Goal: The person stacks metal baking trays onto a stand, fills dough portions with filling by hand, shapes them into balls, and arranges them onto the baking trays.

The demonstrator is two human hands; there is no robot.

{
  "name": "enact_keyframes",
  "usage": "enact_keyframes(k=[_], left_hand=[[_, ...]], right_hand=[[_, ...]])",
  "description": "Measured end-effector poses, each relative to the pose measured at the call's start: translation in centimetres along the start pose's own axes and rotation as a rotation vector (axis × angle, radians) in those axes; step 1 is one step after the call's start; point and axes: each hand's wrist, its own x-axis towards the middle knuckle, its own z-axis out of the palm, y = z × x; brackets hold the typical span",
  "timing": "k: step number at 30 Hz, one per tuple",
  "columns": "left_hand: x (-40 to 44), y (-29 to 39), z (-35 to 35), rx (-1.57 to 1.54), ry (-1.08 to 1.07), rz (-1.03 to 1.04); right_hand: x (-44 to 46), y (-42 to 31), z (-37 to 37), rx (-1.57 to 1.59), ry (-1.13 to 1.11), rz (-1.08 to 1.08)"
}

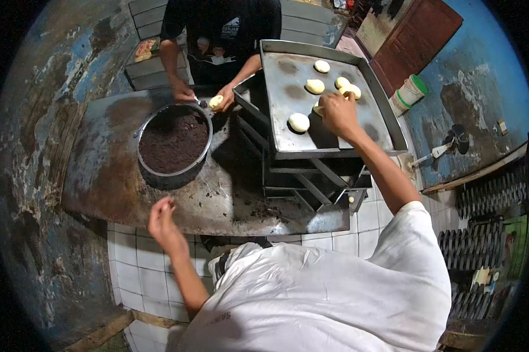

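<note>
While the right hand reaches palm-down over the upper tray at the upper right of the frame, its fingers bend onto a partly covered dough piece; whether they pinch it or only touch it, I cannot tell. That piece lies on the tray floor, a pale yellow edge showing beside the fingertips. Five other dough balls sit around the hand, cream-yellow, rounded and slightly flattened, two of them close together just above the knuckles. The left hand, left of centre and lower down, hangs loosely open with its fingers softly curled, near the front edge of the worn metal table. Raised metal walls enclose the upper tray, which rests on a stack of angled trays; bare tray floor runs along its right side and between the scattered balls. Beyond the left hand, a round bowl of dark crumbly filling stands left of centre, a stretch of crumb-strewn tabletop separating it from the stack. At the top, a person in a dark shirt holds another dough piece and a small tool beside the bowl's rim.
</note>
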Motion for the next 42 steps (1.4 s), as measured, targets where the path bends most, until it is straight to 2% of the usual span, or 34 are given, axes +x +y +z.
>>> enact_keyframes(k=[1,2,3,4,5,7,9,11,13,15,17,19,21,22,23,24,25,26,27,28,29,30,31,32,33,35,36,38,40,42], left_hand=[[0.1,0.6,2.6,-0.026,-0.095,0.022],[-0.1,1.7,5.3,-0.047,-0.214,0.053],[-0.3,2.9,7.8,-0.032,-0.333,0.087],[-0.6,3.6,10.2,-0.078,-0.423,0.073],[-0.7,4.5,12.8,-0.092,-0.545,0.174],[-1.8,6.3,17.8,-0.161,-0.68,0.206],[-3.9,8.4,21.2,-0.289,-0.763,0.075],[-5.2,7.3,21.4,-0.274,-0.783,0.013],[-6.2,5.9,20.8,-0.316,-0.759,-0.099],[-6.8,3.0,19.0,-0.306,-0.691,-0.174],[-7.3,0.4,15.9,-0.302,-0.688,-0.38],[-7.0,-1.3,12.8,-0.323,-0.656,-0.723],[-6.5,-4.0,9.2,-0.394,-0.61,-0.899],[-6.3,-5.0,7.4,-0.43,-0.553,-0.979],[-6.3,-5.7,5.8,-0.467,-0.493,-1.054],[-6.4,-6.3,4.7,-0.52,-0.383,-1.057],[-5.5,-6.0,4.1,-0.528,-0.365,-1.049],[-4.7,-5.3,3.6,-0.628,-0.376,-1.016],[-3.9,-4.6,2.9,-0.729,-0.383,-0.973],[-2.8,-4.0,2.3,-0.707,-0.303,-0.99],[-1.8,-5.1,0.7,-0.718,-0.268,-0.96],[-0.9,-7.3,-1.3,-0.598,-0.249,-0.941],[0.4,-8.3,-3.2,-0.481,-0.225,-0.925],[1.4,-8.0,-3.9,-0.44,-0.135,-0.974],[2.5,-7.9,-4.8,-0.46,-0.098,-0.949],[4.8,-7.8,-6.7,-0.415,0.138,-0.968],[5.9,-8.9,-8.3,-0.415,0.132,-0.945],[8.2,-8.7,-9.8,-0.453,0.177,-0.952],[10.9,-9.4,-11.3,-0.548,0.16,-0.939],[13.3,-10.1,-12.5,-0.569,0.155,-0.946]], right_hand=[[-0.1,0.0,-1.2,-0.031,-0.074,0.083],[-0.8,-0.1,-3.8,0.132,0.002,0.157],[-2.0,-0.7,-7.8,0.299,0.114,0.132],[-3.5,-0.4,-8.7,0.403,0.347,0.096],[-4.1,-1.4,-11.7,0.693,0.319,0.185],[-6.4,-3.4,-13.7,0.941,0.396,0.156],[-8.7,-6.6,-14.9,1.242,0.353,0.18],[-10.7,-10.2,-14.7,1.778,0.206,0.342],[-12.5,-13.4,-13.7,1.712,0.317,0.453],[-13.6,-16.8,-10.9,1.343,0.522,0.443],[-14.6,-19.8,-7.1,1.306,0.543,0.477],[-16.0,-22.8,-1.7,1.355,0.488,0.463],[-18.2,-25.5,3.2,1.715,0.068,0.57],[-19.0,-25.4,3.5,2.045,-0.409,0.688],[-20.5,-25.8,5.4,2.328,-0.625,0.763],[-22.1,-25.8,7.9,2.311,-0.614,0.743],[-24.2,-27.0,12.3,1.927,-0.401,0.784],[-25.3,-25.5,13.4,1.093,-0.051,0.474],[-26.0,-24.0,13.4,0.669,-0.317,0.42],[-29.3,-23.7,18.8,0.591,-0.383,0.4],[-30.2,-23.0,20.5,0.582,-0.616,0.466],[-30.7,-22.6,21.5,0.537,-0.749,0.446],[-32.7,-22.4,23.6,0.548,-0.609,0.368],[-31.2,-22.3,22.6,0.495,-0.67,0.356],[-30.0,-22.5,21.5,0.455,-0.595,0.302],[-24.0,-24.6,15.0,0.587,-0.617,0.308],[-20.9,-26.3,11.9,0.577,-0.621,0.29],[-14.3,-30.6,6.7,0.743,-0.408,0.151],[-7.3,-34.9,5.5,0.752,-0.264,-0.014],[-1.1,-39.7,4.6,0.66,-0.244,-0.155]])
